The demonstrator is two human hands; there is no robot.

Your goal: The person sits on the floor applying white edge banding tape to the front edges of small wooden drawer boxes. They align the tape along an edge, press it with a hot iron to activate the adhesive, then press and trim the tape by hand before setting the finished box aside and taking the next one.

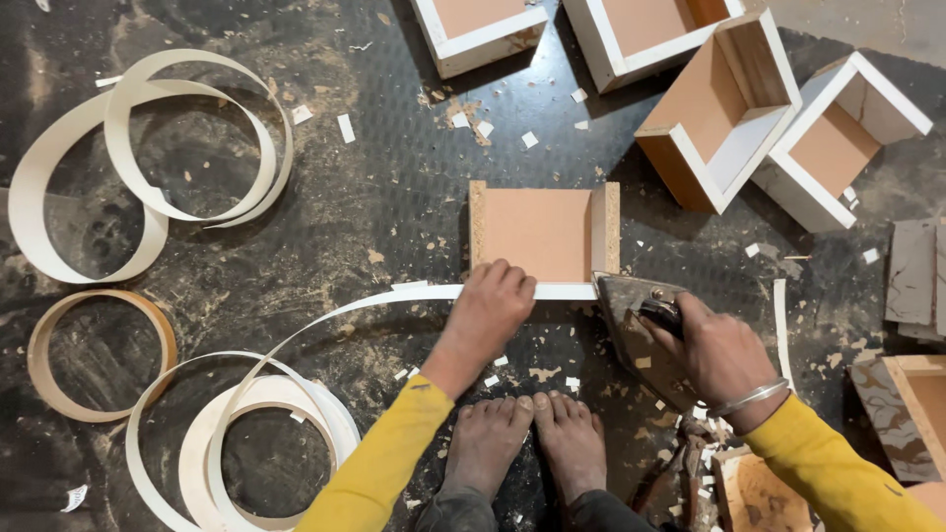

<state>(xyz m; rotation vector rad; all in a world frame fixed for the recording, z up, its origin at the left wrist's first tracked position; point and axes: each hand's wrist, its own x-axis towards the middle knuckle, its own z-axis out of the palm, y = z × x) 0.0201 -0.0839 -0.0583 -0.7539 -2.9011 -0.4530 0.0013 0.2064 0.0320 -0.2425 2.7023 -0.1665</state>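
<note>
While you crouch over the floor, these points stand as observed.

Left hand: your left hand (496,296) presses flat on the white edge strip (434,292) where it meets the near edge of the open box (544,232); the grip is pressed down, fingers together, not pinching.

Right hand: your right hand (714,350) is wrapped shut round the dark handle of the iron (639,330); the handle is mostly hidden under your fingers.

Iron: its pointed nose touches the near right corner of the open box, on the strip; the rear of the iron is hidden by your wrist and sleeve.

Open box: it lies on the dark floor (394,187), just ahead of your bare feet (527,438), brown inside, raw chipboard showing on its left and right walls.

Edge strip: it runs left from the box and curves down into a loose white coil (236,443); the coil's lower part is cut off by the frame.

Other boxes: four white-edged boxes (724,108) lie beyond and to the right, two cut off at the top.

Right margin: brown boards (912,394) are only partly in view; their shape cannot be made out.

Floor: scattered with white chips and sawdust.
</note>
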